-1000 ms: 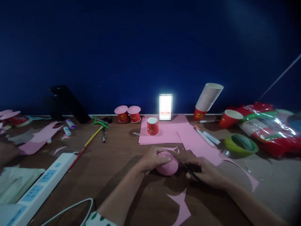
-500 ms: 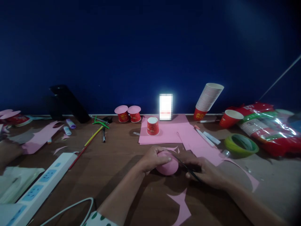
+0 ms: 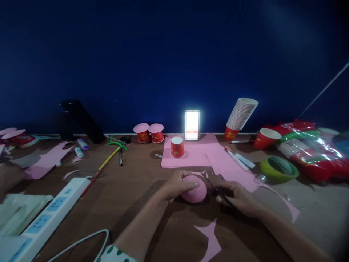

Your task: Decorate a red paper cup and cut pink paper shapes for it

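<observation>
A round piece of pink paper (image 3: 195,193) is pinched in my left hand (image 3: 176,185), thumb lying flat on top of it. My right hand (image 3: 238,198) is wrapped round dark scissors (image 3: 220,194), whose thin blade points up and left towards the paper's right edge. Just beyond the disc lies a narrow pink offcut (image 3: 197,174). A larger jagged pink scrap (image 3: 211,240) rests on the table in front of me. Behind my hands, an upside-down red paper cup (image 3: 177,147) stands on a stack of pink sheets (image 3: 201,151).
Two red cups (image 3: 143,136) topped with pink discs stand by the wall. A leaning cup stack (image 3: 241,116), green tape roll (image 3: 279,169) and plastic bag of cups (image 3: 308,145) are right. Left are a power strip (image 3: 54,211) and another person's hand (image 3: 11,178).
The scissors in my right hand have shifted slightly away from the disc's edge. My left hand keeps its hold on the paper. The view tilted a little.
</observation>
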The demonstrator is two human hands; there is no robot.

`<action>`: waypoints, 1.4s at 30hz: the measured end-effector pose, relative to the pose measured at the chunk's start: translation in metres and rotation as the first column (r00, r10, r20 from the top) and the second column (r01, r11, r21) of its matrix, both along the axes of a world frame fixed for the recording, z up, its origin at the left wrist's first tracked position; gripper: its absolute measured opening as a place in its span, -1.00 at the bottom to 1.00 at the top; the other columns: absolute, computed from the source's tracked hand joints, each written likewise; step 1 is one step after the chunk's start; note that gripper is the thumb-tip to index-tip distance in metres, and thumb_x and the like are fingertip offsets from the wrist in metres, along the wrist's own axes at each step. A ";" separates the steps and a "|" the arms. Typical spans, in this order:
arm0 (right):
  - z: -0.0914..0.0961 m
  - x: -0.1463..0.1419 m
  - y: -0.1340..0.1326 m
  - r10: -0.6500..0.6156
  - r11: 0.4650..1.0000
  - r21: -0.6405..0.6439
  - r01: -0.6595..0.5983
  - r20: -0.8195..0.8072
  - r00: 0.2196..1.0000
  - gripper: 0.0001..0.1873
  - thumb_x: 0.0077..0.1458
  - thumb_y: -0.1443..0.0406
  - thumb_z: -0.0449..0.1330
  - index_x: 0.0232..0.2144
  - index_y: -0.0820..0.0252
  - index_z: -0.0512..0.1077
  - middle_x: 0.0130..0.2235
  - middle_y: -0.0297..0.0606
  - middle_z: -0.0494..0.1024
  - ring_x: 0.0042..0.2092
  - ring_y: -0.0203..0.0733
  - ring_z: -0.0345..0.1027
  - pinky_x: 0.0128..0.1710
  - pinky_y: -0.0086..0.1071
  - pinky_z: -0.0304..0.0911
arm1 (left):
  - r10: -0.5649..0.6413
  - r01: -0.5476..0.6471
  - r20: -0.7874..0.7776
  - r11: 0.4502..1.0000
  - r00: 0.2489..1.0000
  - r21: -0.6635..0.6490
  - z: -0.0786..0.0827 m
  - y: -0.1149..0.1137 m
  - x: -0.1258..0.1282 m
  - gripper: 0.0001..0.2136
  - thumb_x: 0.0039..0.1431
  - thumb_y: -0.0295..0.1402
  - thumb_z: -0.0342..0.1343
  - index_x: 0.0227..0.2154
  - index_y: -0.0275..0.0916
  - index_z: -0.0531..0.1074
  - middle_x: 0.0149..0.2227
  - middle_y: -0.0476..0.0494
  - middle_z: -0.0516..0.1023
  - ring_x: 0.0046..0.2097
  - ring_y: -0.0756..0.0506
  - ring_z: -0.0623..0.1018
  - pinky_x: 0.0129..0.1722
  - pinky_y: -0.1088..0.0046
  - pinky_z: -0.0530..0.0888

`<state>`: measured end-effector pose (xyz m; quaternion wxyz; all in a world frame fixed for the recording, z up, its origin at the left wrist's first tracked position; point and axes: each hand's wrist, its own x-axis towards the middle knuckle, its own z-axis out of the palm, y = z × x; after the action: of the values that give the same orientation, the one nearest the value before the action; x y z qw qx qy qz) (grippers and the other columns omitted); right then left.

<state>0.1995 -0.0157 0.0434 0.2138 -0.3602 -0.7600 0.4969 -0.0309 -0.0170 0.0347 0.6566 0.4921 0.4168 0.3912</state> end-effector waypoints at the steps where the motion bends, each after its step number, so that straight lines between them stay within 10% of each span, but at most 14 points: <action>1: -0.002 0.000 0.000 -0.014 1.000 -0.001 0.014 0.001 1.000 -0.64 0.04 0.17 0.16 -0.11 0.16 0.44 -0.24 -0.28 0.55 -0.23 -0.10 0.41 -0.27 -0.34 0.31 | 0.020 -0.020 0.002 1.000 1.000 -0.015 -0.001 0.000 0.000 -0.74 -0.20 -0.35 0.27 -0.37 -0.33 0.54 -0.36 -0.17 0.57 -0.32 -0.09 0.48 -0.31 0.44 0.35; 8: -0.015 -0.004 -0.001 -0.285 0.956 0.070 0.285 -0.015 0.958 -0.57 0.00 0.23 0.19 -0.07 0.16 0.23 -0.29 -0.27 0.48 -0.26 -0.16 0.39 -0.33 -0.38 0.33 | 0.323 -0.311 0.141 0.945 0.936 -0.099 -0.011 0.007 0.002 -0.71 -0.22 -0.31 0.30 -0.38 -0.34 0.51 -0.41 -0.13 0.56 -0.39 -0.03 0.46 -0.35 0.50 0.35; 14: -0.022 0.003 0.006 -0.474 0.846 0.370 0.385 0.188 0.860 -0.65 -0.08 0.22 0.22 -0.19 0.10 0.28 -0.30 -0.29 0.50 -0.29 -0.11 0.40 -0.31 -0.29 0.29 | 0.529 -0.479 0.313 0.848 0.789 -0.225 -0.009 0.013 -0.002 -0.62 -0.28 -0.31 0.32 -0.30 -0.29 0.48 -0.46 -0.05 0.54 -0.41 -0.02 0.48 -0.37 0.48 0.38; 31: -0.004 0.004 -0.001 -0.090 0.907 0.417 -0.063 0.338 0.937 -0.19 -0.29 0.41 0.21 0.12 0.05 0.22 0.08 -0.16 0.32 0.09 0.08 0.15 0.07 -0.11 0.10 | 0.596 -0.521 0.364 0.802 0.715 -0.291 -0.009 0.015 -0.002 -0.63 -0.32 -0.37 0.33 -0.34 -0.29 0.45 -0.49 0.02 0.50 -0.46 0.07 0.45 -0.44 0.59 0.33; 42: 0.004 0.005 -0.003 0.015 0.920 0.368 -0.133 0.308 0.951 -0.35 -0.17 0.41 0.15 0.06 0.08 0.29 0.10 -0.14 0.27 0.11 0.02 0.14 0.11 -0.14 0.08 | 0.576 -0.551 0.288 0.817 0.765 -0.170 -0.016 0.018 -0.007 -0.57 -0.25 -0.36 0.27 -0.21 -0.29 0.37 -0.49 0.02 0.47 -0.47 0.06 0.42 -0.42 0.56 0.31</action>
<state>0.2048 -0.0190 0.0472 0.1434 -0.3530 -0.8793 0.2858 -0.0381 0.0007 0.0190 0.5864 0.2476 0.4451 0.6298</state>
